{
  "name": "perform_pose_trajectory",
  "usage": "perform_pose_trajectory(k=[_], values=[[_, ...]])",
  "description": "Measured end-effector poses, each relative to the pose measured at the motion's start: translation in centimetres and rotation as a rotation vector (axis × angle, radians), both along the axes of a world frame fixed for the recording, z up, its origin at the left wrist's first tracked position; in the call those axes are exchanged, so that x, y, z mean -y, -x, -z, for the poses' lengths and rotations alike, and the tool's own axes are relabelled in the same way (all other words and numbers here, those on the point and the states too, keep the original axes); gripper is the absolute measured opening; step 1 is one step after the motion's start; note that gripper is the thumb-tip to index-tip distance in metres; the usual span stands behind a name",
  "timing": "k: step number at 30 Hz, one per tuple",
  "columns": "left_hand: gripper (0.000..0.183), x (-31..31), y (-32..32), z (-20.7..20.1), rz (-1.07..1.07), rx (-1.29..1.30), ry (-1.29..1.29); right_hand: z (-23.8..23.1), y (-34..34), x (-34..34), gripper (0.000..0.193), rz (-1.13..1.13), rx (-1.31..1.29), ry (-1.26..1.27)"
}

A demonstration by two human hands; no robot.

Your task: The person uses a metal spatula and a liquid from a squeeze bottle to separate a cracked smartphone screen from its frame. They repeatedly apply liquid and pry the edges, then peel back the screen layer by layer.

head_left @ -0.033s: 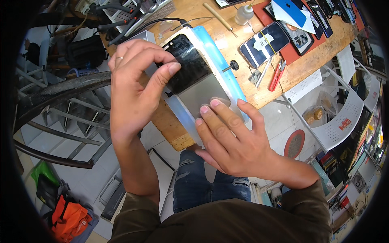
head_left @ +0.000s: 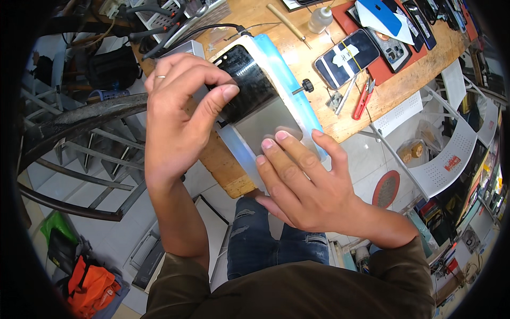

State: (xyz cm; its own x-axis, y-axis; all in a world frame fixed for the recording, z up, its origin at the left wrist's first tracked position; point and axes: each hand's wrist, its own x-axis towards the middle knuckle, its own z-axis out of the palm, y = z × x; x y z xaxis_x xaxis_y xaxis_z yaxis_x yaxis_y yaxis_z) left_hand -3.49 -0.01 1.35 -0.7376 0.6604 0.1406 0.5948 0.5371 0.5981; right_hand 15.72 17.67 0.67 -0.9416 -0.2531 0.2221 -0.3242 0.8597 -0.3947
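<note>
A glossy black phone screen [head_left: 247,80] lies on the upper part of a flat grey plate [head_left: 265,125], set in a bench device with light-blue sides [head_left: 281,66]. My left hand [head_left: 183,103] is at the screen's left edge, thumb and fingers closed in a pinch. What sits between those fingertips is hidden. My right hand [head_left: 305,183] rests on the plate's near end with its fingers stretched out flat, below the screen. A black knob [head_left: 306,85] sticks out from the device's right side.
On the wooden bench [head_left: 340,119] to the right are a banded phone [head_left: 347,58], red-handled snips [head_left: 363,101] and a clear bottle [head_left: 320,20]. A wooden-handled tool [head_left: 287,23] lies behind the device. A dark curved railing [head_left: 85,114] runs at the left.
My left hand has shifted very slightly to the right over the screen's edge. My right hand stays in place.
</note>
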Motion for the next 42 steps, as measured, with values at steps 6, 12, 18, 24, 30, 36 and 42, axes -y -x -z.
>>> perform_pose_trajectory(k=[6, 12, 18, 24, 30, 36, 42], values=[[0.012, 0.3, -1.1, -0.5, 0.168, 0.198, -0.100, 0.0, 0.8, -0.4, 0.060, 0.041, 0.000, 0.057], [0.011, -0.2, -2.1, -0.9, 0.218, 0.304, -0.149, -0.1, 0.5, -0.5, 0.054, 0.025, -0.043, 0.063], [0.012, -0.5, -3.2, -1.0, 0.250, 0.258, -0.127, 0.3, -0.4, -0.4, 0.058, 0.013, -0.024, 0.064], [0.026, 0.1, -3.2, -0.7, 0.248, 0.334, -0.129, 0.8, -0.1, -0.4, 0.059, 0.006, -0.035, 0.035], [0.031, -0.4, -5.4, -0.5, 0.034, 0.321, -0.212, 0.7, 0.4, -0.5, 0.056, 0.022, -0.075, 0.022], [0.024, -1.3, -5.6, 0.5, -0.032, 0.031, -0.072, 0.2, 0.6, -2.2, 0.042, 0.084, -0.235, 0.059], [0.014, -1.4, -6.3, -0.1, -0.118, 0.105, -0.059, 6.8, 8.3, -12.5, 0.042, 0.592, -0.240, 0.341]])
